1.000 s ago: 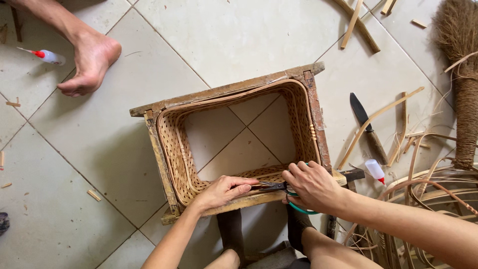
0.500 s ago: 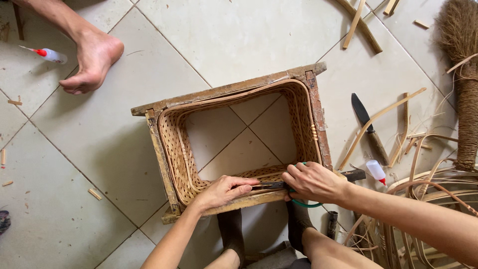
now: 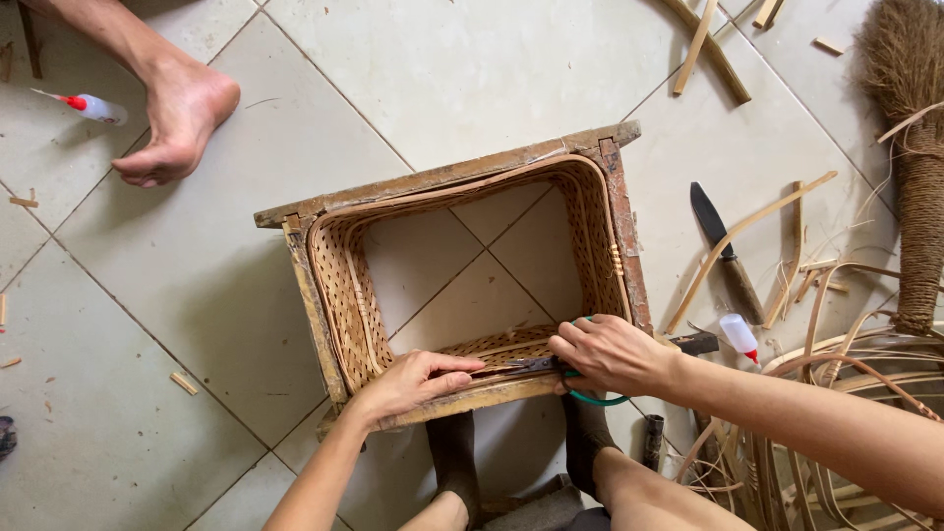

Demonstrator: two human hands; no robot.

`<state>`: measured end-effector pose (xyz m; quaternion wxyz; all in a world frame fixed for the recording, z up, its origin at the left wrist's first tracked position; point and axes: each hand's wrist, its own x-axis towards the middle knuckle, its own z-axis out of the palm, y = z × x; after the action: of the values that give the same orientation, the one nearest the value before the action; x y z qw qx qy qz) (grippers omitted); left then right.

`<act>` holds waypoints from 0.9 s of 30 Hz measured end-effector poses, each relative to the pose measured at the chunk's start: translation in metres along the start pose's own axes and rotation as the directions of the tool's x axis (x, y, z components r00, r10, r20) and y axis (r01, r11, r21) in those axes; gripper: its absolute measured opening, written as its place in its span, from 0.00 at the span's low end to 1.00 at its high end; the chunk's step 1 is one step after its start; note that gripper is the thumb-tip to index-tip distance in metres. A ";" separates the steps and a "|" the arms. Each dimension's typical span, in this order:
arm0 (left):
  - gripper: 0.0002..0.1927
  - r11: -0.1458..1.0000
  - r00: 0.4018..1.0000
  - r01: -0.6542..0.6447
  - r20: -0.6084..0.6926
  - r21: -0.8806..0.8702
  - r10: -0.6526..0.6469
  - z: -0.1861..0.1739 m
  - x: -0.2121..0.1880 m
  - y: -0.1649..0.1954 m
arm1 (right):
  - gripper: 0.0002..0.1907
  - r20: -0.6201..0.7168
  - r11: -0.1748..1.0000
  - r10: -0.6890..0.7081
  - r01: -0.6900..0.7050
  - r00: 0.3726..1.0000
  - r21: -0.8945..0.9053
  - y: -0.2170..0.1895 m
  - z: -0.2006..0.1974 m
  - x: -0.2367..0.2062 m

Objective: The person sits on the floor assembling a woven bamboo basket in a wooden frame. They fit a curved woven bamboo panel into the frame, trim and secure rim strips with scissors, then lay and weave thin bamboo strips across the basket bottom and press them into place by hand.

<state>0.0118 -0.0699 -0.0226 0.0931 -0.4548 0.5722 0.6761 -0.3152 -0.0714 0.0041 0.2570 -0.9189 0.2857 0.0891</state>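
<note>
Fingers of the left hand (image 3: 418, 382) press flat on the basket frame (image 3: 447, 182) at lower centre, steadying it; the right hand (image 3: 610, 354) grips scissors (image 3: 531, 366) there.

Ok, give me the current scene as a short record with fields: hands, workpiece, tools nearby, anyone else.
left hand: pressed on the near rim of the woven frame
right hand: on the same rim, gripping a green-handled tool
workpiece: bottomless woven frame in a wooden surround, on a tiled floor
tools nearby: knife, small glue bottle, both right of the frame
materials: rattan strips at right, broom far right
other person: bare foot top left, beside another glue bottle
</note>
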 end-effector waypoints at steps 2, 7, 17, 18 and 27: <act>0.22 1.000 1.000 0.004 -0.013 -0.012 -0.004 0.002 0.000 -0.001 | 0.32 0.032 1.000 0.004 -0.003 0.999 -0.002 0.003 0.004 0.001; 0.21 1.000 0.999 -0.024 -0.032 -0.018 0.024 0.003 0.000 -0.004 | 0.33 0.051 1.000 -0.024 0.023 0.998 0.006 0.007 0.011 0.001; 0.21 0.998 1.000 0.016 -0.026 -0.053 -0.018 0.005 -0.003 -0.003 | 0.29 -0.020 0.988 -0.032 0.035 0.999 0.153 0.004 0.012 0.015; 0.21 0.996 0.998 -0.046 -0.044 -0.073 0.043 0.005 -0.003 -0.003 | 0.30 0.052 0.983 -0.015 0.005 0.999 0.186 0.004 0.013 0.015; 0.23 0.999 0.998 0.036 -0.047 -0.019 -0.037 0.005 -0.002 0.001 | 0.28 -0.179 0.984 -0.110 0.132 0.978 0.118 0.003 0.015 0.028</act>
<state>0.0103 -0.0652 -0.0207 0.0877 -0.4820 0.5598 0.6683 -0.2940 -0.0792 -0.0188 0.2952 -0.9203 0.2553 -0.0251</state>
